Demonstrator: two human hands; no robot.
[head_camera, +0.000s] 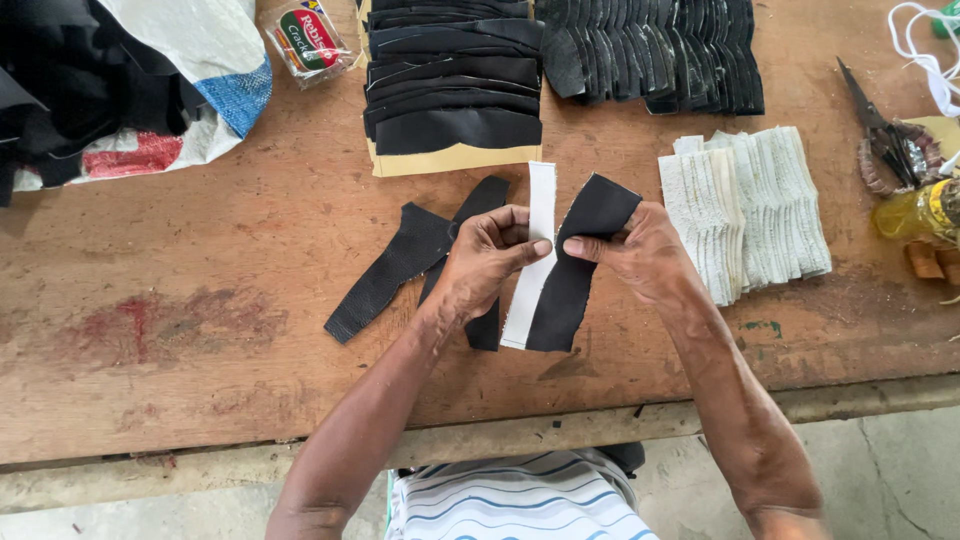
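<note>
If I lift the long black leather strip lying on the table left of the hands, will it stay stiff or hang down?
The long black leather strip probably hangs limp: it is thin and lies flat on the wooden table. It seems light. Its grainy surface likely resists slipping, and a flat piece cannot roll.

Worn brown wooden table (200, 300) carries red stains at its left. Far edge: stack of curved black leather pieces on tan card (455, 85); beside it, overlapping row of black leather pieces (655, 50). Right: stack of white fabric strips (745, 210), dark-handled scissors (885, 130), yellow plastic bottle (915, 212). Left corner: white woven sack with blue and red patches (190, 80), small clear cracker packet (308, 40)
</note>
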